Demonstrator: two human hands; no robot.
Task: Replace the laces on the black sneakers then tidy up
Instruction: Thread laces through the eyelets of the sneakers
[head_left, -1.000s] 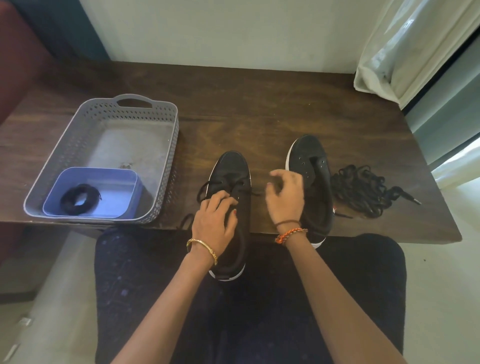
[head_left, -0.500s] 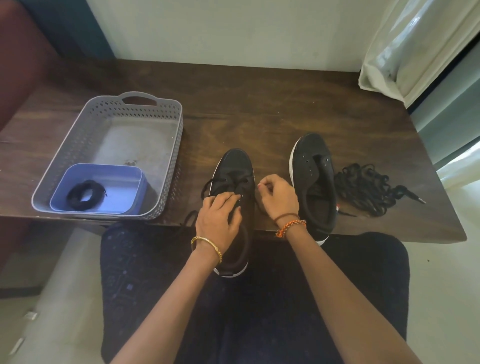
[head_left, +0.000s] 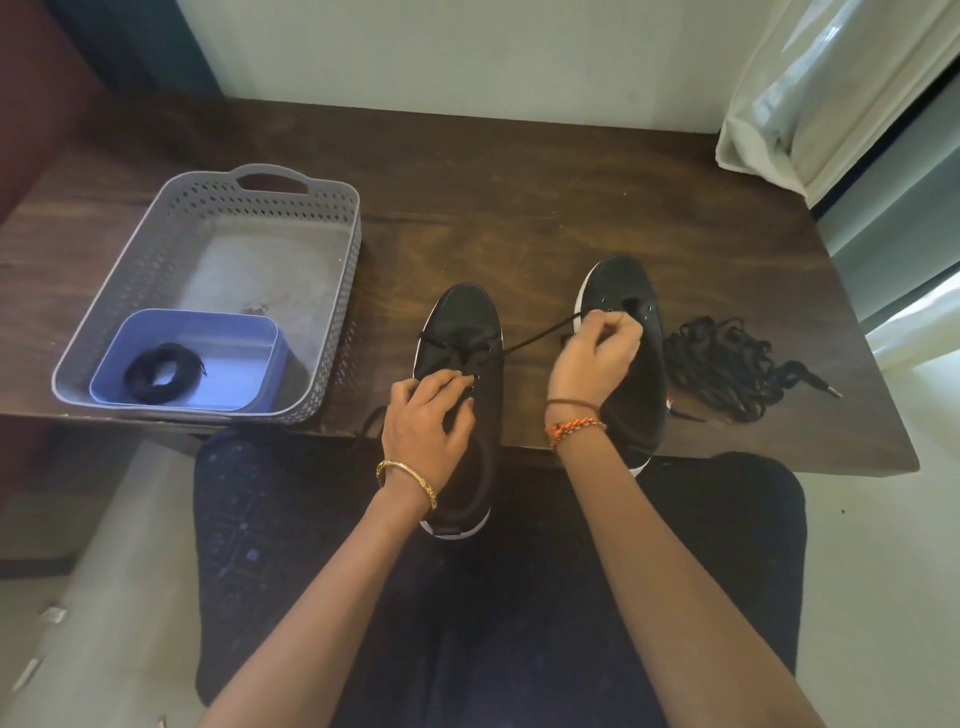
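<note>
Two black sneakers stand at the near edge of the brown table. The left sneaker is partly laced; its heel hangs over my lap. My left hand rests on its tongue, fingers bent down by the eyelets. My right hand pinches a black lace and draws it taut up and to the right from that sneaker. The right sneaker lies behind this hand and shows bare eyelets. A loose heap of black laces lies to its right.
A grey perforated basket sits at the table's left. Inside its near corner is a blue tub with a coiled black lace. A pale curtain hangs at the back right, and the wall borders the table's far edge.
My right hand has moved right and away from the left sneaker, pulling the lace out taut. My left hand has stayed on the sneaker.
</note>
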